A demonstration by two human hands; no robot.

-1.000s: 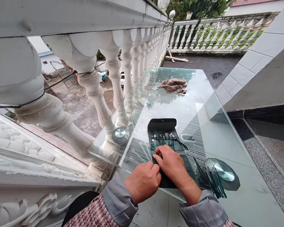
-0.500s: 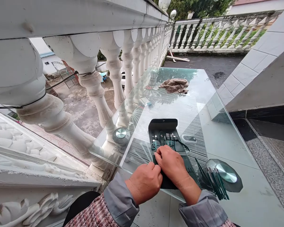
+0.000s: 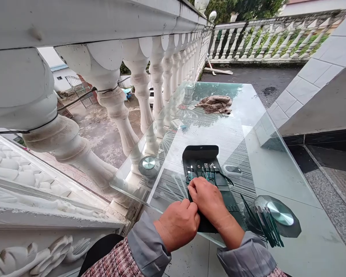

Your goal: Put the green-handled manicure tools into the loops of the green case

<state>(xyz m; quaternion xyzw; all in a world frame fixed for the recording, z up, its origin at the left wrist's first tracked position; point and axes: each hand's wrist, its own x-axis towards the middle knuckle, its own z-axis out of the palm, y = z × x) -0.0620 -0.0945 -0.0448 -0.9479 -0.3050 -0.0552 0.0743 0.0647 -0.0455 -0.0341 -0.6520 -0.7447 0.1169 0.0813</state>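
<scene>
A black manicure case [image 3: 200, 153] lies unfolded on the glass table, its far flap raised. Inside its upper part sit small scissors [image 3: 189, 175], nail clippers [image 3: 212, 167] and other metal tools in loops. My right hand [image 3: 209, 198] reaches across the case, its fingers pinched together over the left side; whatever is between them is hidden. Close by, at the case's lower left edge, my left hand [image 3: 177, 224] is closed with the knuckles up, and its grip cannot be seen. Several slim dark tools [image 3: 266, 225] lie in a bunch right of the case.
The glass table top [image 3: 282, 177] rests on round metal-capped supports [image 3: 280, 212]. A crumpled brown cloth [image 3: 215, 104] lies toward its far end. A small dark oval object [image 3: 233, 169] shows beyond the case. White balusters [image 3: 121, 115] line the left side; a tiled wall [image 3: 311, 80] stands right.
The view has shifted slightly, so the table and case appear a little farther right. Both hands keep nearly the same closed pose by the case.
</scene>
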